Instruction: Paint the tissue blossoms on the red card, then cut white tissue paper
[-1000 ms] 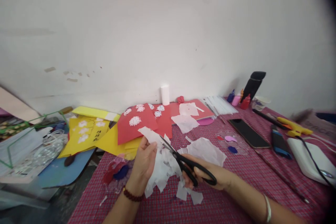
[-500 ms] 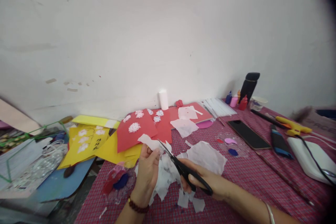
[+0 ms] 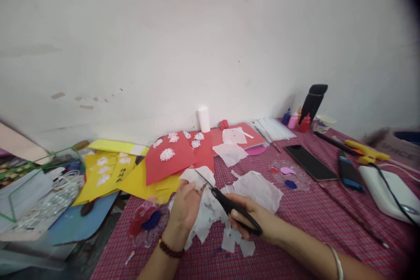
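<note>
Black-handled scissors (image 3: 229,206) are in my right hand (image 3: 254,214), fingers wrapped through the handles. Their blades point up and left, across a piece of thin white paper (image 3: 208,174). My left hand (image 3: 186,203) pinches that paper along its lower left edge, close to the blade tips. Beneath both hands lies a heap of white paper scraps (image 3: 205,218). A larger torn white sheet (image 3: 259,190) lies just beyond my right hand, and small cut pieces (image 3: 229,241) are below it.
Red cards (image 3: 170,166) with white flowers and yellow cards (image 3: 108,175) lie at the left. Paint palettes (image 3: 149,223) flank the hands. A phone (image 3: 310,162), paint bottles (image 3: 304,123), a paintbrush (image 3: 354,214) and a yellow glue gun (image 3: 367,152) are at the right.
The scissors have closed further, their blades and handles now nearly together. The held white paper has turned and now spreads behind the blades. My left hand has shifted slightly.
</note>
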Motion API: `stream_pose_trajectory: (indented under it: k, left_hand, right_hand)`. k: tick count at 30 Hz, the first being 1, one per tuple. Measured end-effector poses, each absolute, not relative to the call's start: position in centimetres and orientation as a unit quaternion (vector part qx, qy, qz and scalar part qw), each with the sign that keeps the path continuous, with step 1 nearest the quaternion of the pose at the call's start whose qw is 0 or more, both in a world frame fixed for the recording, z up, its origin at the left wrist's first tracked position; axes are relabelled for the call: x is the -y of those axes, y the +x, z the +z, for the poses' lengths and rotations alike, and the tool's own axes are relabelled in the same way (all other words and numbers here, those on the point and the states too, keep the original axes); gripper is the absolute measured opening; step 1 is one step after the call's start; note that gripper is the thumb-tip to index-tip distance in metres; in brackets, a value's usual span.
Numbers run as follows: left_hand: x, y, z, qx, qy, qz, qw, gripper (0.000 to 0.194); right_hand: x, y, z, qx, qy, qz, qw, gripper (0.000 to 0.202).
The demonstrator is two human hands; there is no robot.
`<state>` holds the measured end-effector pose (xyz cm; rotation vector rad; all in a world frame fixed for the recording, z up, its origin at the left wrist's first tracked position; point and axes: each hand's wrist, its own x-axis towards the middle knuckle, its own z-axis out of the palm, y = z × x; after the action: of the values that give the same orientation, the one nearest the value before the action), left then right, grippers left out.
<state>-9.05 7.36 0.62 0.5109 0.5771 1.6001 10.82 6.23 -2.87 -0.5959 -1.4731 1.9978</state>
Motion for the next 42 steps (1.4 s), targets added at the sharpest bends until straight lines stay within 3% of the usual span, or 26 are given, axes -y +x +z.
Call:
stream_pose_trajectory:
  k: [2,8,13,33,39,42]
  left_hand:
    - [-7.4,-9.4,1.2,-0.236,0.21,0.683,0.659,0.014]
    - [-7.7,-10.8,1.1,-0.305,0.228,0.692,0.613,0.052]
    - [-7.5,-10.7,1.0,-0.323,0.275,0.688,0.59,0.065]
    - [-6.9,-8.5,0.7,-0.317,0.316,0.651,0.613,0.053]
    - [-7.3,-8.7,-0.1,-0.329,0.294,0.651,0.618,0.057]
    - [-7.3,-8.7,0.1,-0.336,0.297,0.646,0.618,0.049]
  right_hand:
    - [-6.2,10.8,-2.9,0.555,-0.232,0.747,0.282,0.069]
    - [-5.9,10.9,-2.4,0.562,-0.243,0.744,0.267,0.072]
    - [-5.9,11.3,-2.4,0.562,-0.192,0.76,0.266,0.063]
    - [-5.8,11.0,-3.0,0.561,-0.208,0.748,0.288,0.066]
    - [-6.0,10.7,-3.5,0.538,-0.222,0.757,0.296,0.059]
    - [-5.9,10.5,-3.4,0.525,-0.222,0.768,0.292,0.051]
